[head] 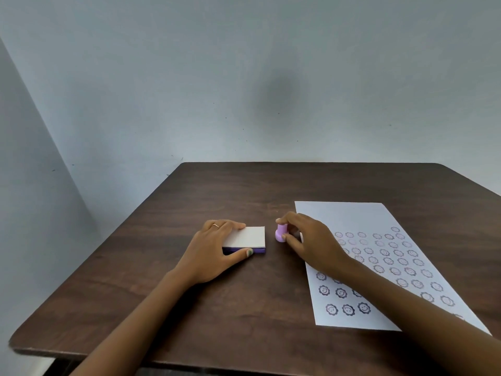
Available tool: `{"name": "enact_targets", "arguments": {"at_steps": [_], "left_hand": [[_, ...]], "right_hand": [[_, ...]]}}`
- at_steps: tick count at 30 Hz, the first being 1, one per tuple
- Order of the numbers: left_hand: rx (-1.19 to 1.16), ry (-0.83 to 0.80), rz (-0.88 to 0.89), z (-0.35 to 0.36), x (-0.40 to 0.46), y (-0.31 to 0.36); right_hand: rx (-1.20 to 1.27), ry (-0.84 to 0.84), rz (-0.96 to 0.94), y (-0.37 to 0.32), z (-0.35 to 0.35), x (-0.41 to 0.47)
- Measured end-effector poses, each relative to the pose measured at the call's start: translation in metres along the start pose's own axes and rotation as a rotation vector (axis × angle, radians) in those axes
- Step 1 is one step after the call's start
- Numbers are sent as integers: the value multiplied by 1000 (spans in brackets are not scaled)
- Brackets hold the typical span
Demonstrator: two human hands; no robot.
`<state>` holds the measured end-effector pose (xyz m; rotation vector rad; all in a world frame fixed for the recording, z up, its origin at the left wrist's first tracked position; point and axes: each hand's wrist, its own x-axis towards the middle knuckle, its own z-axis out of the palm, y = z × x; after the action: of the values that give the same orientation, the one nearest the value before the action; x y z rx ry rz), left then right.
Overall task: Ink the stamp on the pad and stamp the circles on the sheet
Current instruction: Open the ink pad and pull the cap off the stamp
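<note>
On dark table point(244, 308): ink pad point(245, 240), lid seemingly shut, clasped in left grip point(214, 248); pink stamp point(280, 233) pinched upright by right grip point(306, 240) at pad's 3 o'clock. Sheet point(352, 215) at stamp's 3 o'clock largely stamped; far rows left blank.

Dark wood-grain table point(244, 308), matt; smooth white paper sheet point(349, 215); pink stamp point(280, 234), probably plastic; thin metal ring point(215, 226).

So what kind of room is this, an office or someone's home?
Hard to say; it looks like a plain desk corner in plain surroundings. A dark wooden table sits against bare grey walls, holding only an ink pad, stamp and sheet.
</note>
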<state>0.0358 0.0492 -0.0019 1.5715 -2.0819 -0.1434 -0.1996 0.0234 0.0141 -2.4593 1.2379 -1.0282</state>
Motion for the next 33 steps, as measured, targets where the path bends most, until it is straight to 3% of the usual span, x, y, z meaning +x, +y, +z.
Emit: {"name": "enact_targets", "arguments": {"at_steps": [11, 17, 25, 33], "left_hand": [[-49, -37, -28, -7, -11, -1], [-91, -53, -74, -10, -9, -1], [-125, -69, -89, -10, -9, -7], [-129, -66, -95, -9, -9, -6]], "right_hand": [[25, -49, 13, -14, 1, -13], [-29, 17, 25, -20, 3, -5], [-204, -400, -88, -31, 5, 21], [-142, -534, -6, -37, -3, 37]]}}
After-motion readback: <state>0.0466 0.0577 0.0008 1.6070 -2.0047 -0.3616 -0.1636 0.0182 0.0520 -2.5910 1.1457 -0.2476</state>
